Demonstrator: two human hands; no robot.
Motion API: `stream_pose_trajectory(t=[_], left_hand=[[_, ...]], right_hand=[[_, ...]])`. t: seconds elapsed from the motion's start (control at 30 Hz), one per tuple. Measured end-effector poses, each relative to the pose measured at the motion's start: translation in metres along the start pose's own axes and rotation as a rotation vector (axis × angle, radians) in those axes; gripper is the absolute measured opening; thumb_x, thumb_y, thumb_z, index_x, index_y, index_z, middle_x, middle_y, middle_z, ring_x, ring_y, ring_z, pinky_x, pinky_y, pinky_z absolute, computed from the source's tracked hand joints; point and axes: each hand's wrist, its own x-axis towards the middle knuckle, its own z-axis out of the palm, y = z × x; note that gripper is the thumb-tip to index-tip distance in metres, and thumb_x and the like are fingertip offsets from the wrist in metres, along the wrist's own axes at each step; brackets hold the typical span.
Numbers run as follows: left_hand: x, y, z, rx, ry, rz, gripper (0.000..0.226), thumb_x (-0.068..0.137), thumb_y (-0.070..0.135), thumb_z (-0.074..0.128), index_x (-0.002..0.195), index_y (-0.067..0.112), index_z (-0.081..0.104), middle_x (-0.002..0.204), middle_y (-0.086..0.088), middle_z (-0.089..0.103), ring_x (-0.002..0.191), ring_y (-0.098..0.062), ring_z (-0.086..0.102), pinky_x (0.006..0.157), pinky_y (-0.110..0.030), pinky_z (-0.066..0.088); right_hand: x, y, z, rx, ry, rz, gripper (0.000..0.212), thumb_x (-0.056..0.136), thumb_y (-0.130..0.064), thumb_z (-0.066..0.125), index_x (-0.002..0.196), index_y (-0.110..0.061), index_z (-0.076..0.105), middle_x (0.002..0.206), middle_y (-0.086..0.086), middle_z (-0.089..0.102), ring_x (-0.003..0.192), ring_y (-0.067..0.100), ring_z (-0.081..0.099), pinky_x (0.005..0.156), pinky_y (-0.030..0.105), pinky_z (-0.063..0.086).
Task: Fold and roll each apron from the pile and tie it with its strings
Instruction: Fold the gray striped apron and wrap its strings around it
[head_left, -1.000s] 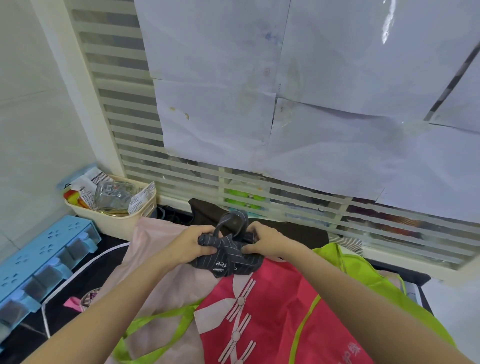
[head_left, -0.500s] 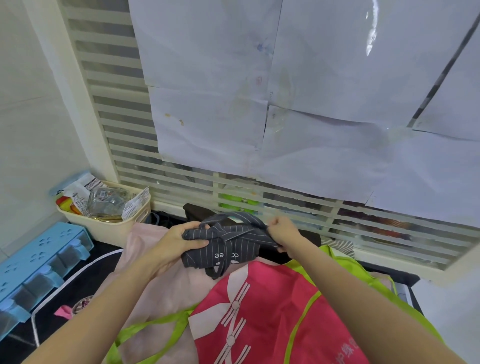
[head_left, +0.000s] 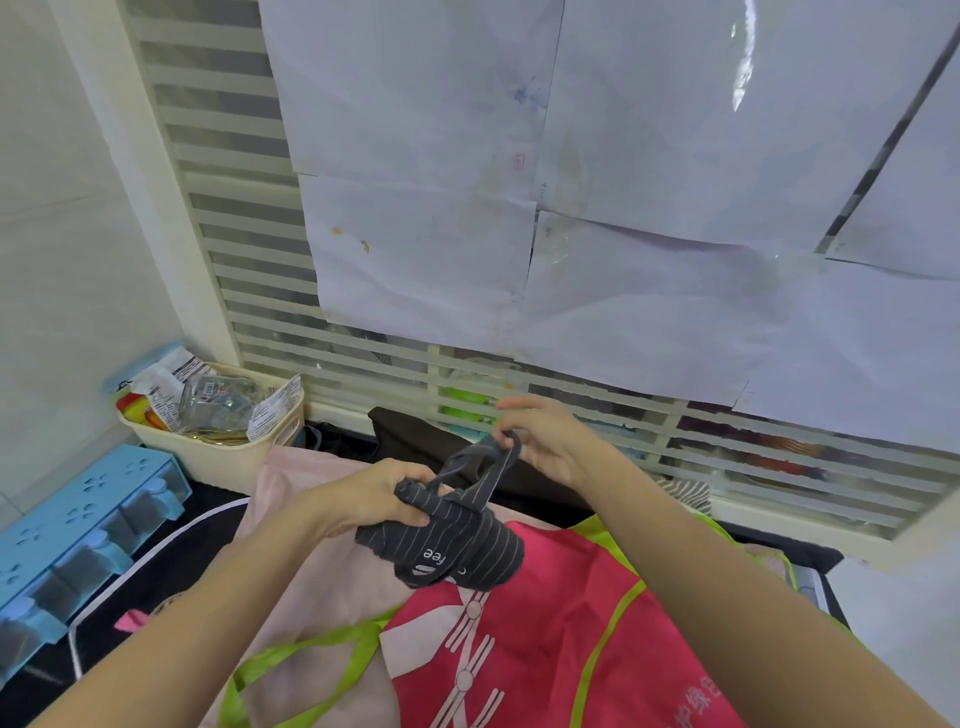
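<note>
A rolled dark pinstriped apron (head_left: 457, 548) with white lettering hangs in the air over the pile. My left hand (head_left: 371, 499) grips the roll's left end. My right hand (head_left: 540, 441) pinches the apron's striped string (head_left: 488, 470) and holds it up and to the right of the roll, looped around a finger. Below lies the pile: a red apron with green trim (head_left: 545, 639) on top and a pale pink apron (head_left: 311, 561) under it to the left.
A cream basket (head_left: 234, 452) full of packets stands at the back left, by the slatted window screen (head_left: 249, 291). A light blue organiser box (head_left: 62, 535) sits at the left edge. Dark fabric (head_left: 410, 436) lies behind the pile.
The roll has turned and dropped slightly under my left hand. My right hand has drawn the string up and away to the right, and the camera has moved closer.
</note>
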Motion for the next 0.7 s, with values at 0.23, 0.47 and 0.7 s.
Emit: stream_pose_trajectory(t=[0.23, 0.47, 0.7], left_hand=[[0.010, 0.000, 0.004, 0.114, 0.131, 0.081, 0.026, 0.079, -0.010, 0.064, 0.093, 0.008, 0.051, 0.090, -0.010, 0.059, 0.082, -0.019, 0.060, 0.071, -0.026, 0.052], [0.015, -0.004, 0.011, 0.022, 0.181, 0.008, 0.027, 0.083, -0.004, 0.065, 0.086, 0.012, 0.043, 0.086, -0.008, 0.057, 0.078, -0.018, 0.060, 0.066, -0.025, 0.053], [0.011, -0.002, -0.002, -0.308, 0.326, 0.028, 0.026, 0.079, -0.008, 0.065, 0.083, 0.008, 0.046, 0.079, -0.011, 0.053, 0.072, -0.019, 0.055, 0.068, -0.031, 0.052]], right_hand=[[-0.016, -0.008, 0.027, -1.335, -0.549, 0.017, 0.051, 0.083, -0.010, 0.067, 0.129, -0.019, 0.046, 0.126, -0.001, 0.045, 0.086, 0.016, 0.056, 0.071, 0.031, 0.051], [-0.015, 0.006, 0.040, -1.944, 0.029, -0.659, 0.018, 0.090, -0.017, 0.051, 0.105, -0.015, 0.061, 0.104, 0.006, 0.064, 0.116, 0.025, 0.046, 0.104, 0.042, 0.023], [-0.023, 0.016, 0.033, -1.321, -0.451, -0.638, 0.015, 0.085, -0.013, 0.064, 0.099, -0.008, 0.064, 0.091, 0.000, 0.055, 0.080, 0.020, 0.056, 0.070, 0.026, 0.046]])
